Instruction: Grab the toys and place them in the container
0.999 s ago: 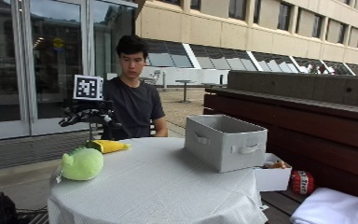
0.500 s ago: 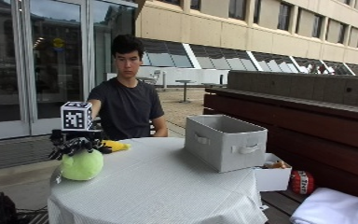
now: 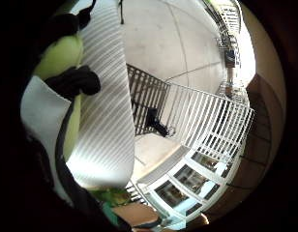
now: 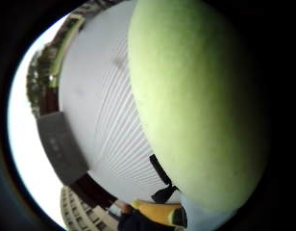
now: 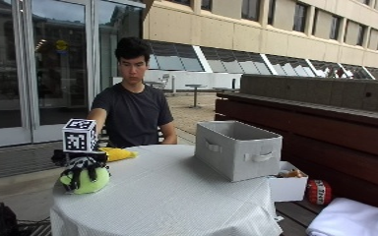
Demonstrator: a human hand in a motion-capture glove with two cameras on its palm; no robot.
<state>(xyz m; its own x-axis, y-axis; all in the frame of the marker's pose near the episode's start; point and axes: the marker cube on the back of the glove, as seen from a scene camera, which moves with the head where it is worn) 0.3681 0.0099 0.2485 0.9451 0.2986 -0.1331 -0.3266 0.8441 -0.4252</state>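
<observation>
Fingers of the gloved right hand (image 5: 84, 166) drape down over the green plush toy (image 5: 84, 181), curled round its top as it sits on the round table (image 5: 176, 206). In the thumb-side palm view the toy fills most of the frame, right against the palm. It looks soft, light and squashy, so a grasp across its rounded crown, fingers spread down both sides, should carry it without slipping. Just beyond the hand, toward the person, lies a yellow plush toy (image 5: 118, 154). The grey fabric container (image 5: 238, 150) stands well apart across the table.
</observation>
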